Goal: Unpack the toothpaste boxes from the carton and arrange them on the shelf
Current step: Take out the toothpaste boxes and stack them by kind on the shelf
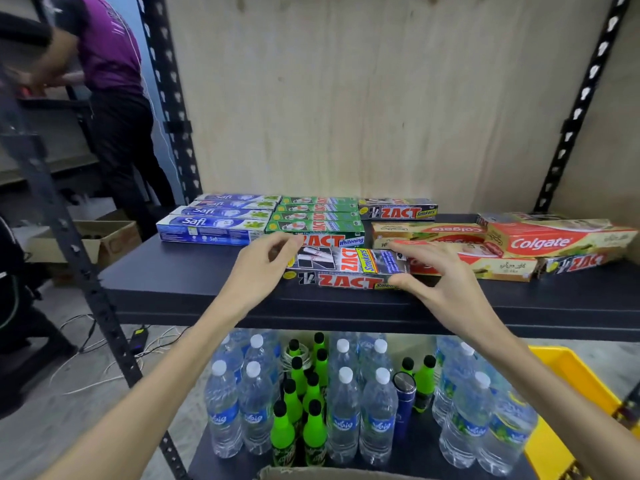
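Both my hands are at the grey Zact box (346,266) near the front of the dark shelf (194,289). Left hand (258,271) is at its left end, fingers curled, thumb and forefinger at the box's far corner; looks like a light pinch but I can't tell for certain. Right hand (440,285) is at the right end: thumb lies against the front face, fingers spread over the top. Contact of those fingers with the box is unclear.

Box lies flat, long side facing me, "ZACT Smokers" print on top and front.

Behind it, from left to right:
- Safi boxes (214,221), blue, four in a row, flat, side by side.
- green Zact boxes (317,220), same layout, the front one reads "Whitening". It sits just behind the box I'm handling.
- second grey Zact (398,209) at the back wall, alone.
- Colgate boxes (502,244) on the right, piled loosely and at angles. Another Zact box (578,263) sticks out under them.

Lower shelf: water bottles (346,410) and green bottles (298,403) with black caps, standing. Yellow bin (575,372) at right. Cardboard edge (311,474) shows at the bottom of frame, probably the carton.

A person in a purple shirt (107,43) stands at the rack on the left, back to me.
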A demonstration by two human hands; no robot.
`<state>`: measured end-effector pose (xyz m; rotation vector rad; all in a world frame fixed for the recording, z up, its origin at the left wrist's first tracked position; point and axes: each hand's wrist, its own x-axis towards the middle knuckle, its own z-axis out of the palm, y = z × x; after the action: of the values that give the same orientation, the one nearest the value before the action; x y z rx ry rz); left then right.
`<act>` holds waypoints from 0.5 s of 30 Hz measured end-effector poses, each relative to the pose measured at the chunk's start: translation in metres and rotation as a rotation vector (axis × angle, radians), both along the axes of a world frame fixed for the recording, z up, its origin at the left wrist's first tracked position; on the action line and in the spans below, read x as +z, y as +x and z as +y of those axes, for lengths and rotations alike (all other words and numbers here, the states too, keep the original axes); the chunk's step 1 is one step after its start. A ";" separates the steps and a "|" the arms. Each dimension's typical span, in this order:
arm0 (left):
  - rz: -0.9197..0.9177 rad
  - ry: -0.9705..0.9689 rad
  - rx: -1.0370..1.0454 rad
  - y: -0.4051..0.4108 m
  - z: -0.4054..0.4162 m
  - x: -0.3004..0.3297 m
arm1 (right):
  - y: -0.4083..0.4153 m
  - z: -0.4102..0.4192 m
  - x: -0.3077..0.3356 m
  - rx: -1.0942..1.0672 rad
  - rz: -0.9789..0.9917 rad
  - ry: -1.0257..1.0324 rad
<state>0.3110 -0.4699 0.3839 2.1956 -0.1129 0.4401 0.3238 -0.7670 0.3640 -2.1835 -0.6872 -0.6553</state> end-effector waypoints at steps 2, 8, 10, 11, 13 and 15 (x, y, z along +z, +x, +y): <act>-0.004 0.053 -0.112 -0.002 0.006 -0.001 | 0.002 -0.001 -0.001 -0.023 0.002 -0.006; 0.042 0.055 -0.236 -0.004 0.024 -0.004 | 0.004 0.000 -0.006 -0.056 -0.050 -0.087; 0.053 0.041 -0.236 -0.005 0.023 -0.004 | 0.004 0.000 -0.006 -0.058 -0.028 -0.076; 0.049 0.038 -0.235 -0.006 0.023 -0.004 | 0.004 -0.001 -0.006 -0.056 -0.016 -0.077; 0.035 0.020 -0.223 -0.007 0.022 -0.005 | 0.004 -0.001 -0.007 -0.051 -0.011 -0.104; 0.027 0.008 -0.223 -0.009 0.021 -0.006 | 0.004 -0.001 -0.007 -0.048 -0.010 -0.119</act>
<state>0.3022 -0.4490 0.3781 2.1652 -0.3416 0.2855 0.3273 -0.7679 0.3567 -2.3134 -0.6967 -0.6653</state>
